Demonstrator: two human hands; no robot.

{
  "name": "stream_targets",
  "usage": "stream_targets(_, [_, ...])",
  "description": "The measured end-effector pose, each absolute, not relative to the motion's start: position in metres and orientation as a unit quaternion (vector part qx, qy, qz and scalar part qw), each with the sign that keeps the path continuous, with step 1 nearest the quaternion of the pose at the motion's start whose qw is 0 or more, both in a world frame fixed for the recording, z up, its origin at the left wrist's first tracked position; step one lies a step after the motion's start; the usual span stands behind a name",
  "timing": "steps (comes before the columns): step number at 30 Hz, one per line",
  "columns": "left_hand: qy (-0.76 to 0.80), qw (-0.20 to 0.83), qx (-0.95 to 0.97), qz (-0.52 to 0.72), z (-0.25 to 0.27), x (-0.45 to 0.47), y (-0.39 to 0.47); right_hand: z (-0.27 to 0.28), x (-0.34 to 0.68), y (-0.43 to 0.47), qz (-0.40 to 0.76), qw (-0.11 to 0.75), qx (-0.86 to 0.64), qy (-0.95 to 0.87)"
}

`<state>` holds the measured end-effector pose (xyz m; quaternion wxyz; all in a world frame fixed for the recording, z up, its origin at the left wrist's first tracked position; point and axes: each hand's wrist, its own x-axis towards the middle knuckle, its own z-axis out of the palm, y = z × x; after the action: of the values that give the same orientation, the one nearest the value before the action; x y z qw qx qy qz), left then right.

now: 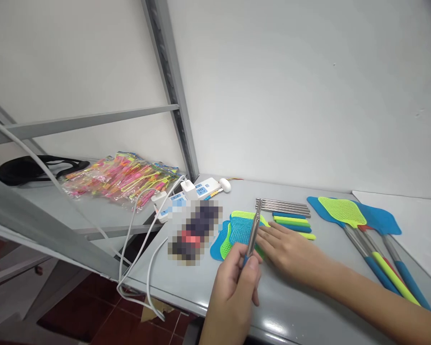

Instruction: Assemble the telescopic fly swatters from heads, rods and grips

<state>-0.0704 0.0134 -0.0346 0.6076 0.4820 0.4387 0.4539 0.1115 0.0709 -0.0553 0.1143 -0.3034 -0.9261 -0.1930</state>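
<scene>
My left hand [237, 285] is closed around the lower end of a shiny telescopic metal rod [254, 230]. The rod tilts upward over the table, and a bit of blue shows at its base by my fingers. My right hand [290, 249] lies palm down with fingers stretched out, at the right edge of a small pile of blue and lime-green fly swatter heads [241, 228]. Its fingertips are partly hidden behind the rod. Just beyond it are blue and green handle sleeves [291, 221] and several loose metal rods [283, 208] in a row.
Assembled fly swatters [345, 211] lie at the right beside a white sheet [405, 225]. Left of the swatter heads are a blurred-out object [197, 230], a power strip [204, 187] and white cables [122, 268]. Bagged colourful items [125, 179] lie on the left shelf.
</scene>
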Motion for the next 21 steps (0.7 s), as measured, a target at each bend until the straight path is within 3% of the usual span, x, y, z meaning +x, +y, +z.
stream_targets(4, [0.400,0.640,0.476,0.451,-0.032,-0.070,0.012,-0.034,0.124,0.062,-0.200,0.209,-0.336,-0.897])
stream_targets(11, [0.362,0.674,0.524,0.375,-0.033,-0.067,0.008,-0.010,0.177,0.022,-0.041,0.407,-0.577,-0.707])
stream_targets(16, [0.376,0.640,0.595,0.308,-0.037,-0.056,0.009,-0.017,0.213,-0.021,0.136,0.536,-0.633,-0.542])
stream_targets(21, [0.379,0.580,0.660,0.292,-0.041,-0.040,0.008,-0.030,0.219,-0.041,0.427,0.647,-0.483,-0.407])
